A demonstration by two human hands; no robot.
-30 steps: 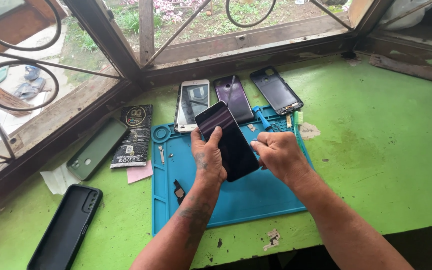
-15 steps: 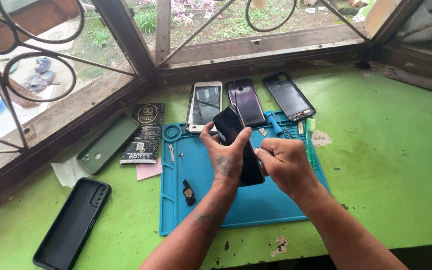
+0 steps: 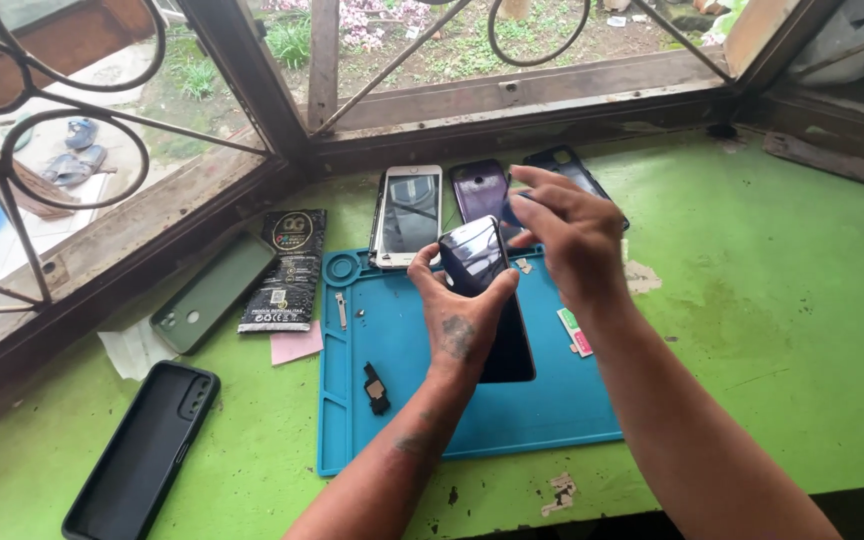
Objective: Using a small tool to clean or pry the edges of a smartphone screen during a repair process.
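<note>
Here, left hand [image 3: 460, 325] grip clamped on black phone [image 3: 487, 290], right hand [image 3: 567, 235] fingers apart, black sachet [image 3: 287, 270] left of blue mat [image 3: 512, 410].

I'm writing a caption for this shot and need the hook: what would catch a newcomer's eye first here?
First, the dark phone at the centre, gripped in the left hand over the blue work mat, with the right hand raised just beyond its top end. Next, the bright green table and the three phones lined up under the window.
</note>
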